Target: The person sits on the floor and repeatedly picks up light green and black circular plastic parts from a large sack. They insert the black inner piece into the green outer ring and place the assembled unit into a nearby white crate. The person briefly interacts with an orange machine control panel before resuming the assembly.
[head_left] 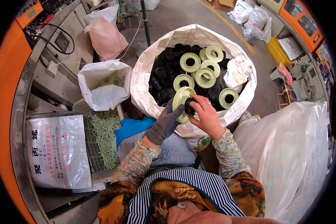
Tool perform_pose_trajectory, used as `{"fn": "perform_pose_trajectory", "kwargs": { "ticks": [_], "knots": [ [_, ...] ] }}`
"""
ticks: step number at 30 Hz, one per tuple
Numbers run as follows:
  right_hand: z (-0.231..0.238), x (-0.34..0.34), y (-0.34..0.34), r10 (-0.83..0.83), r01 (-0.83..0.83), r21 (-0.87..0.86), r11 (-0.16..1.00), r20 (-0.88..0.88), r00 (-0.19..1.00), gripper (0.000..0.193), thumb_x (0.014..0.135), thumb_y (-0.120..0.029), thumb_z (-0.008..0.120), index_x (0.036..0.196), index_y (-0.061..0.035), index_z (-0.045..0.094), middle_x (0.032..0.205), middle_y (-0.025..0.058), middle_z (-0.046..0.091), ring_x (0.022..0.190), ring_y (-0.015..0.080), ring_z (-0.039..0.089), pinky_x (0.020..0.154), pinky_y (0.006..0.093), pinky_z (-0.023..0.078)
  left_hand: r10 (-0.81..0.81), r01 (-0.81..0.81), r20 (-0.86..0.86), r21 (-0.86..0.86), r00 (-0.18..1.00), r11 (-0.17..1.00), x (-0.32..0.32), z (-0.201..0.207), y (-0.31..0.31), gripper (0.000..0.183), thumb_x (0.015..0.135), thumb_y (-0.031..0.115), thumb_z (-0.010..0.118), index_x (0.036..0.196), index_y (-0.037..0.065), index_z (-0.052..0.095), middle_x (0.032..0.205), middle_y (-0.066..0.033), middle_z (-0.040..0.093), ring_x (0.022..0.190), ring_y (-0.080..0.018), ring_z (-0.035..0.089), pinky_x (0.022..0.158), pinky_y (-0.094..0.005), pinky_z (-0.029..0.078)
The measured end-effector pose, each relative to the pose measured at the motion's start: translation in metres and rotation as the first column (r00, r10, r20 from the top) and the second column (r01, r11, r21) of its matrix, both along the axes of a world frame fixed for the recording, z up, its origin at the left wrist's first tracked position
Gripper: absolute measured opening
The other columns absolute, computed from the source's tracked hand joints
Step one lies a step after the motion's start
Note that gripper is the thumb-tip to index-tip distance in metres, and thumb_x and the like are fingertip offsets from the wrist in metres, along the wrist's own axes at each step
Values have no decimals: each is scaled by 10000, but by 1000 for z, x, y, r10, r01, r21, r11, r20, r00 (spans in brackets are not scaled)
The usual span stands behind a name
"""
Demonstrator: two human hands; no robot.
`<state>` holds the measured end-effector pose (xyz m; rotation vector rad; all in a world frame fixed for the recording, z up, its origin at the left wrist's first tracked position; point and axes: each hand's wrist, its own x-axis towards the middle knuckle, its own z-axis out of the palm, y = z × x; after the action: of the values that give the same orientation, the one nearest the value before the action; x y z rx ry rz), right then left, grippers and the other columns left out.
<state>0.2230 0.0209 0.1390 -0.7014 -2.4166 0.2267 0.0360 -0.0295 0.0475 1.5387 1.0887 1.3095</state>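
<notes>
My left hand (164,125), in a grey glove, grips a pale green flanged plastic ring (183,94), perhaps more than one stacked together. My bare right hand (208,118) pinches a small black round plastic piece (189,106) at the ring's middle. Both hands are above the near rim of a large white woven sack (142,76). Inside it lies a heap of black plastic pieces (161,77), with several loose pale green rings (183,77) scattered on top. A crumpled whitish cloth or bag (238,71) rests at the sack's right side.
Left of the big sack stands a smaller white bag (104,95) with pale green parts inside. Thin green plastic sticks (104,136) lie below it, beside a printed white sack (59,151). A large translucent plastic bag (283,156) bulges at the right. Farther off is a yellow crate (279,52).
</notes>
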Motion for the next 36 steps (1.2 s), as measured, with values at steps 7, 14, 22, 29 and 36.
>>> {"fn": "perform_pose_trajectory", "kwargs": {
  "ticks": [7, 14, 22, 29, 36],
  "knots": [
    [9, 7, -3, -11, 12, 24, 1000, -41, 999, 468, 707, -160, 740, 1101, -54, 511, 1225, 147, 515, 1055, 328, 544, 861, 389, 493, -12, 30, -131, 133, 991, 991, 2, 45, -9, 455, 938, 84, 541, 1373, 93, 409, 1409, -173, 366, 1276, -299, 421, 1036, -354, 411],
    [-42, 3, 5, -593, -412, -891, 188, -438, 676, 318, 960, -312, 512, 1181, -84, 508, 1085, 104, 605, 907, 202, 624, 789, 375, 540, 154, -155, 16, 74, 988, 985, 38, 44, -3, 482, 998, 324, 426, 1399, 57, 400, 1416, -196, 387, 1310, -343, 378, 1091, -393, 296],
    [-29, 120, 36, -775, -698, -630, 340, -608, 171, 500, 926, -397, 554, 1324, -102, 486, 1355, 99, 498, 1236, 285, 479, 1024, 472, 417, 302, -306, -487, 75, 819, 949, -3, -30, 42, 483, 890, 204, 562, 1311, -5, 453, 1282, -234, 499, 1192, -373, 481, 1030, -431, 377],
    [-1, 110, 68, -491, -551, -743, 380, -667, 560, 559, 886, -420, 561, 1314, -68, 489, 1293, 188, 522, 1124, 293, 555, 959, 418, 440, 439, -544, -415, -179, 797, 820, -2, -98, 144, 635, 839, 297, 618, 1353, -5, 399, 1248, -285, 502, 1133, -434, 491, 972, -450, 412],
    [-178, 8, 110, -457, 600, 1, 800, 648, 609, 270, 745, -235, 726, 918, -37, 665, 994, 111, 573, 950, 295, 577, 678, 363, 558, 495, -633, -414, -327, 763, 702, -12, -146, 207, 709, 806, 318, 685, 1332, -68, 407, 1229, -260, 561, 1153, -369, 543, 974, -392, 424]
  ]
}}
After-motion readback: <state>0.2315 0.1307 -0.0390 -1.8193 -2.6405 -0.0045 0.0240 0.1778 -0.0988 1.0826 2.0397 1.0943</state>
